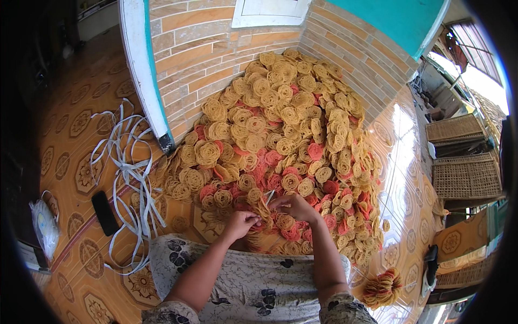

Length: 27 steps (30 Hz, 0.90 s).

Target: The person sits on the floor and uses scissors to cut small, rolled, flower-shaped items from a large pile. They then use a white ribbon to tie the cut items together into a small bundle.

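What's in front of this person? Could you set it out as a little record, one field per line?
Left hand: the left hand, fingertips at a small bundle of lacy discs; exact grip unclear
Right hand: the right hand, fingers bent beside a thin white strip
Ahead: large heap of yellow and red discs, against a brick-patterned wall
Floor, left: tangled white straps; black phone-like slab
Floor, right: clustered yellow discs

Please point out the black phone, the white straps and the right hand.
Black phone (105, 213), head view: middle of its upper face.
White straps (131, 173), head view: middle of the tangle.
Right hand (297, 207), head view: its back.
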### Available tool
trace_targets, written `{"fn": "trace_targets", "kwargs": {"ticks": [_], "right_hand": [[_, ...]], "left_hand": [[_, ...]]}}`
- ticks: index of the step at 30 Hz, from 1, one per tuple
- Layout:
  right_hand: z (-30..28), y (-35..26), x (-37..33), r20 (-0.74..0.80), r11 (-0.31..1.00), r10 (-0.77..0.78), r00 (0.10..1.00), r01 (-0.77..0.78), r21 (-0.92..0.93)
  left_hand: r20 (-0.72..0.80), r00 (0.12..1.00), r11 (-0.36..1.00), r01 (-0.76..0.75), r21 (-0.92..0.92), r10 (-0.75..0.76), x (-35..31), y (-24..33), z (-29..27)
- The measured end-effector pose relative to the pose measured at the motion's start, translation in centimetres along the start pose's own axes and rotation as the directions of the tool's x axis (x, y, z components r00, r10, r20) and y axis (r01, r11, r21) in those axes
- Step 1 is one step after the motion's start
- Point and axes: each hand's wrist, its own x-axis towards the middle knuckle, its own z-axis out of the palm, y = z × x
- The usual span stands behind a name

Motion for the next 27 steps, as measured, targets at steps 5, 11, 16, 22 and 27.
{"fn": "trace_targets", "kwargs": {"ticks": [5,11,16,22,27], "right_hand": [[-0.2,3.3,1.8,-0.749,0.668,-0.211,0.628,-0.466,-0.579],[0.5,1.4,1.4,-0.652,0.977,0.139,0.746,-0.211,-0.033],[0.7,-1.1,-0.2,-0.523,0.983,0.164,0.836,-0.184,0.015],[1.1,-1.5,-1.0,-0.608,0.976,0.22,0.763,-0.177,0.13],[0.7,-1.2,-1.9,-0.433,0.973,0.224,0.873,-0.174,0.153]], "left_hand": [[0.043,0.999,1.0,0.001,0.03,-0.002,0.3,-0.2,0.3],[0.058,0.998,0.999,-0.029,-0.045,0.032,0.6,-0.9,0.5],[0.067,0.998,1.0,0.005,-0.018,-0.003,0.4,-0.5,0.4],[0.12,0.993,0.993,-0.004,-0.117,0.019,0.1,0.0,0.5],[0.131,0.991,0.999,-0.02,-0.041,0.025,0.2,-0.1,0.5]]}}
